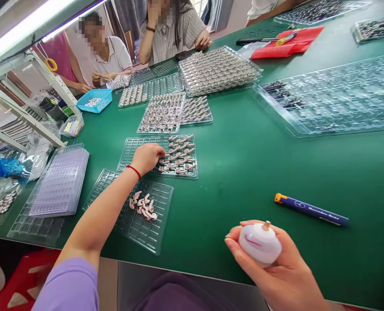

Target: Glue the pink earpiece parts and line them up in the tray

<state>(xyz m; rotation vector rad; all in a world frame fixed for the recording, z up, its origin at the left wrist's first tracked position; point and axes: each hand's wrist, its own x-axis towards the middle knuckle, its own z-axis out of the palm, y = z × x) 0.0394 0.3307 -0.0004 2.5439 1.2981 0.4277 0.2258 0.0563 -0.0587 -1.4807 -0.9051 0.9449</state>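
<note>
My left hand (147, 158) reaches over a clear plastic tray (129, 151). Its fingers are pinched at the edge of rows of pinkish-beige earbud shells (180, 154); what they hold, if anything, is hidden. Under my left forearm a second clear tray (161, 203) carries a loose pile of similar earbud shells (144, 206). Near the table's front edge, my right hand (284, 270) is wrapped round a small white squeeze bottle (259, 244). The bottle has a short brownish tip and a red mark on its side, and it is held above the table.
A dark blue pen-like tool (311, 210) lies beyond my right hand. Stacked empty trays (61, 181) stand at left. Filled trays (219, 71), a blue basket (96, 101) and a red pouch (289, 45) lie farther back. A large tray (341, 95) sits at right. Co-workers sit opposite.
</note>
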